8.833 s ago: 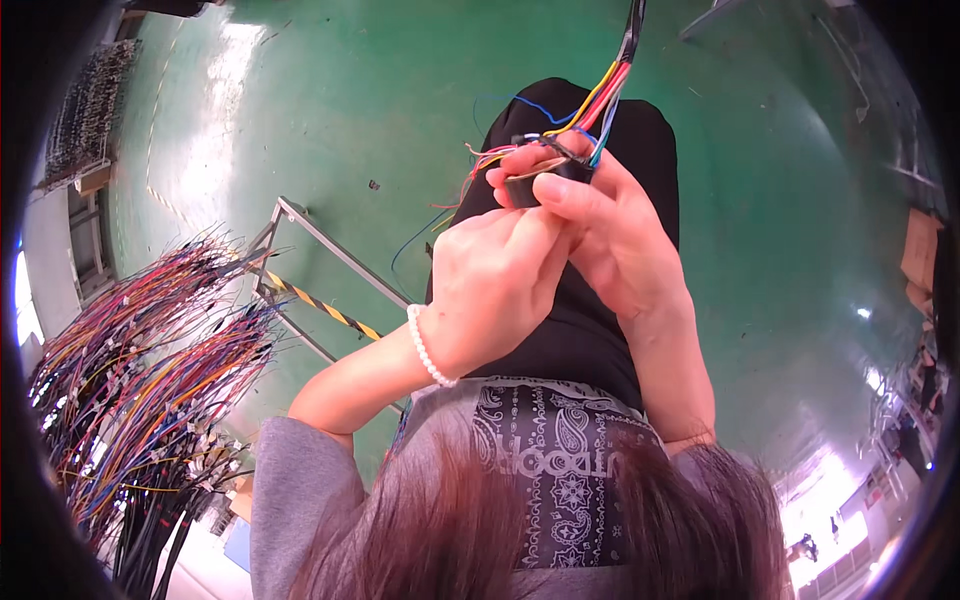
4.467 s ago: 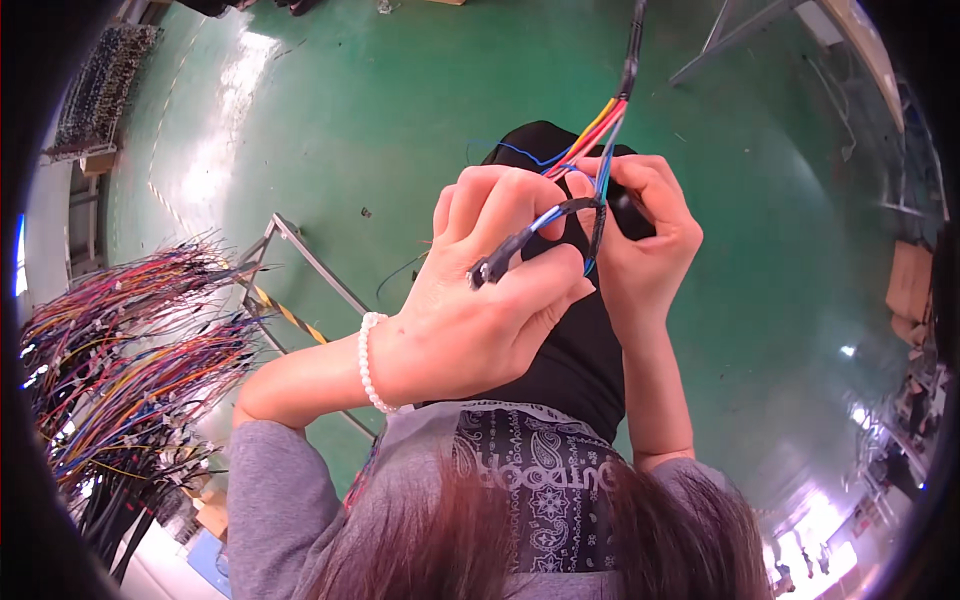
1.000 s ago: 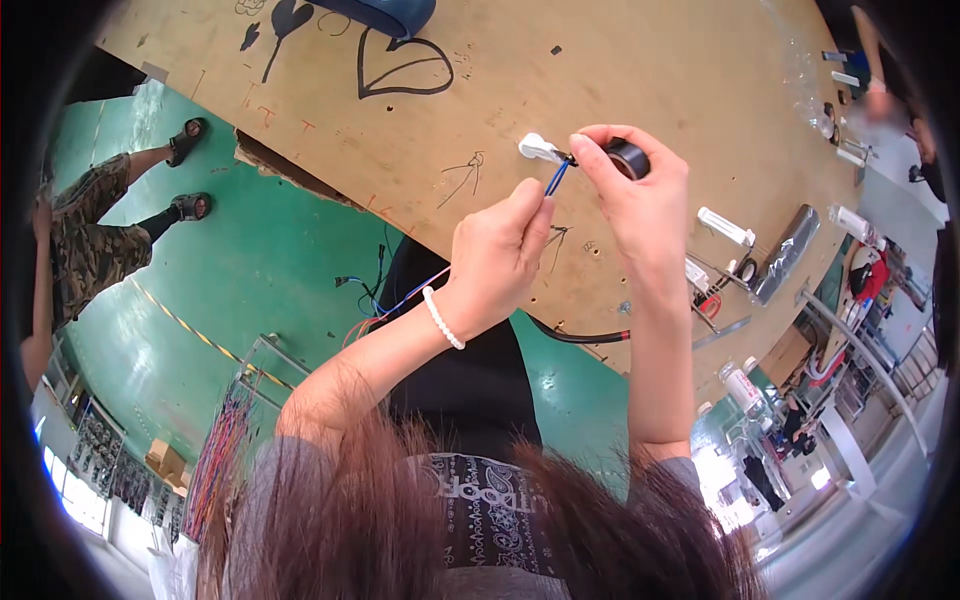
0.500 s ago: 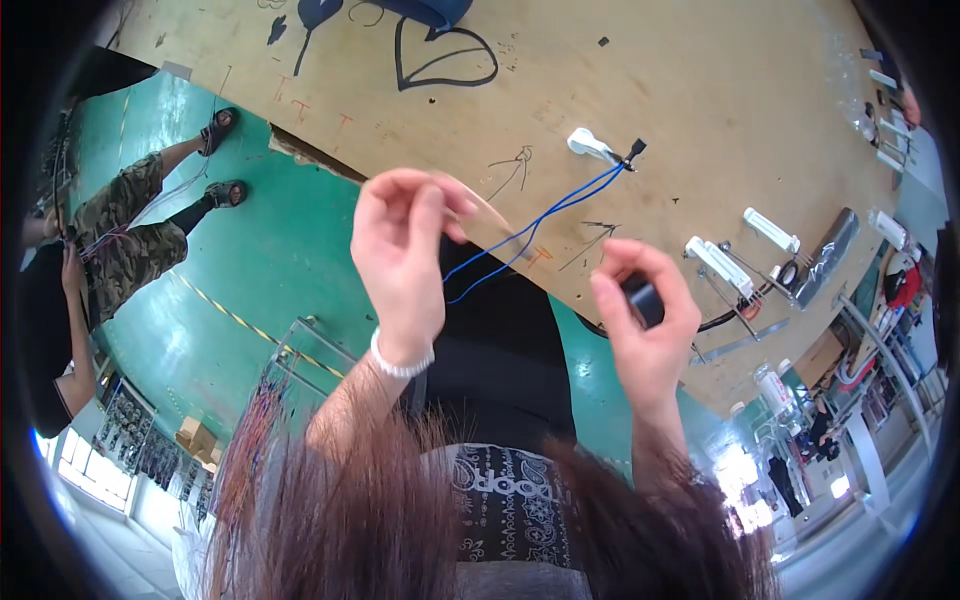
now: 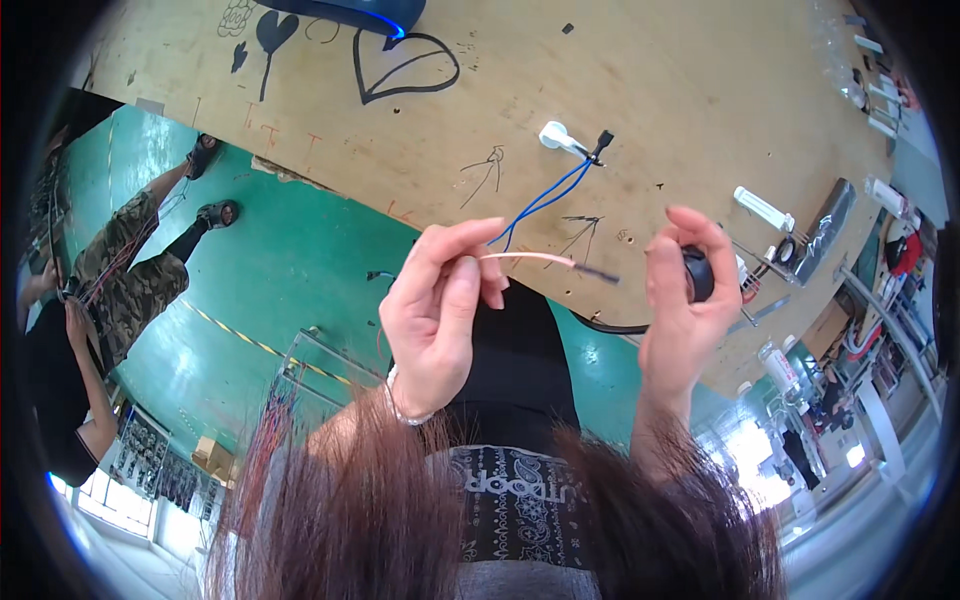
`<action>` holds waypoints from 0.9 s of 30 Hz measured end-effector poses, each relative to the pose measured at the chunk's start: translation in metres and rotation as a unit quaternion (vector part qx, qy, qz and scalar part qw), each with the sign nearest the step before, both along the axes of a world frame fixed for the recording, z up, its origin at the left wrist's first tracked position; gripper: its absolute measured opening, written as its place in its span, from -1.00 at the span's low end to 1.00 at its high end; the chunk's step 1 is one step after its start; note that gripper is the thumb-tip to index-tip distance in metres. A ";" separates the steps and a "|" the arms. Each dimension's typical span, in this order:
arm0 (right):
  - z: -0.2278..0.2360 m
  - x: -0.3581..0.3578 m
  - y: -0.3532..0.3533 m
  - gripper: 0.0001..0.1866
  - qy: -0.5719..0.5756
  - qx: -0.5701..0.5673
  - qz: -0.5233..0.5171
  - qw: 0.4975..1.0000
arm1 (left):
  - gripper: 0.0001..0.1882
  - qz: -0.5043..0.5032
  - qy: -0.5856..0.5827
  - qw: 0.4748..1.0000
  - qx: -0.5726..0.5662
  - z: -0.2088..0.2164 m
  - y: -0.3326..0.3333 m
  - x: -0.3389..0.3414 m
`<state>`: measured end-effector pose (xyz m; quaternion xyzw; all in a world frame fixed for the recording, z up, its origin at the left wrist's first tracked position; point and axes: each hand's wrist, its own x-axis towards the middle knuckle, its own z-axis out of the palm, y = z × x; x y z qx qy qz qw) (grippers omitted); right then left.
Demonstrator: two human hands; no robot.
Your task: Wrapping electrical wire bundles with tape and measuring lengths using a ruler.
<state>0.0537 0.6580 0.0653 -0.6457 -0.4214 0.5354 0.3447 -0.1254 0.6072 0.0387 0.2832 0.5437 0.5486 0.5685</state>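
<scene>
My left hand (image 5: 430,325) is closed, pinching a thin pale orange wire (image 5: 535,257) between thumb and forefinger. The wire points right over the table's near edge, and its tip is dark, as if wrapped in black. In my right hand (image 5: 685,300) sits a roll of black tape (image 5: 699,275), held against the palm with the fingers curled round it. Beyond my left hand, a pair of blue wires (image 5: 545,203) runs up to a black connector (image 5: 603,142) beside a white holder (image 5: 560,136) on the table. Their lower part is hidden behind my left hand.
The wooden table (image 5: 660,100) bears marker drawings. White fixtures (image 5: 763,209) and a dark wrapped strip (image 5: 825,230) lie at its right side. A dark blue object (image 5: 350,12) rests at the far edge. Left, on the green floor (image 5: 270,250), a person (image 5: 130,250) holds wires.
My left hand has lowered slightly and turned, so the wire's dark tip now points right toward the tape. My right hand has shifted right with the roll. The whole view has moved a little.
</scene>
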 end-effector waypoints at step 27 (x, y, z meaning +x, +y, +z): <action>-0.029 -0.012 0.069 -0.86 -0.110 0.069 0.121 0.984 | -0.86 -0.029 0.203 0.979 -0.025 -0.030 0.037 0.046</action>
